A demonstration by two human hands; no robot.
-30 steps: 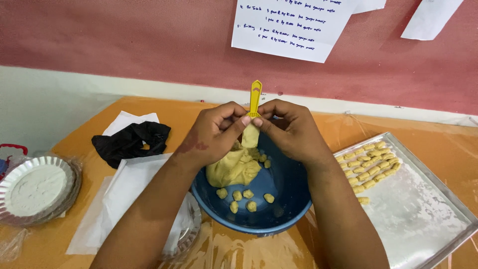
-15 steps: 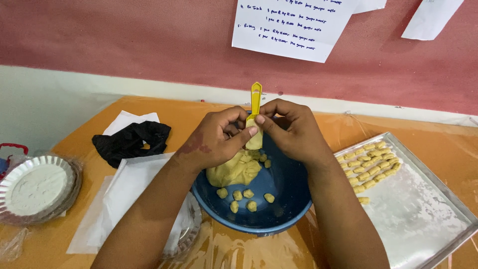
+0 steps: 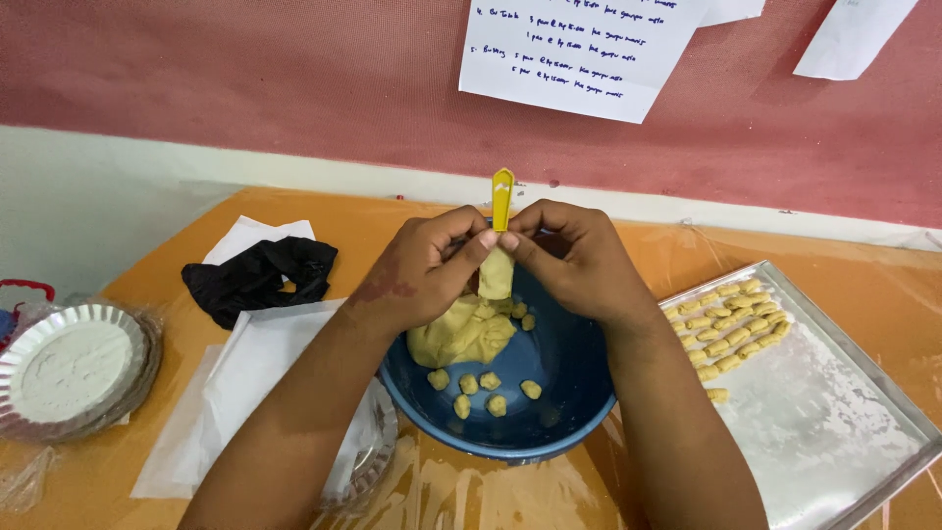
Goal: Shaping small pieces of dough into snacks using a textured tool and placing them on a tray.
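Over a blue bowl (image 3: 549,417), my left hand (image 3: 422,275) and my right hand (image 3: 574,260) meet fingertip to fingertip. Between them they pinch a yellow plastic stick (image 3: 502,194) standing upright, with a piece of yellow dough (image 3: 496,275) pressed on its lower part. The bowl holds a lump of the same dough (image 3: 461,334) at its left side and several small dough pieces (image 3: 481,385) on its bottom.
A floured metal tray (image 3: 834,432) at the right carries rows of shaped dough pieces (image 3: 731,324). At the left are a foil plate of flour (image 3: 69,368), a black cloth (image 3: 260,275) and white paper sheets (image 3: 245,368). Paper notes hang on the red wall.
Both hands have stayed over the bowl. The fingers have shifted a little on the dough around the stick.
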